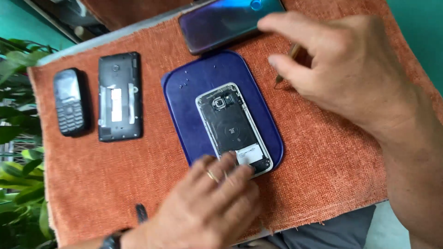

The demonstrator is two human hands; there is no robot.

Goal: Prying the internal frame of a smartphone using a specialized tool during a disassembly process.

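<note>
Left hand [207, 207] nearest, fingers [230, 173] spread loose, pressing lower end of opened phone [233, 127]. Phone on blue mat [184, 92], long axis running away, slightly tilted. Right hand [346, 69] beyond, upper right, fingers pinching thin tool [284, 69].

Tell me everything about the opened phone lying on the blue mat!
The opened phone lies flat, back up, its back cover off. A silvery frame rings dark inner parts: a camera module near the top, a round coil shape in the middle, a white label near the bottom. It rests slightly slanted on the dark blue mat, over orange cloth. The left hand presses fingertips on its bottom end.
</note>
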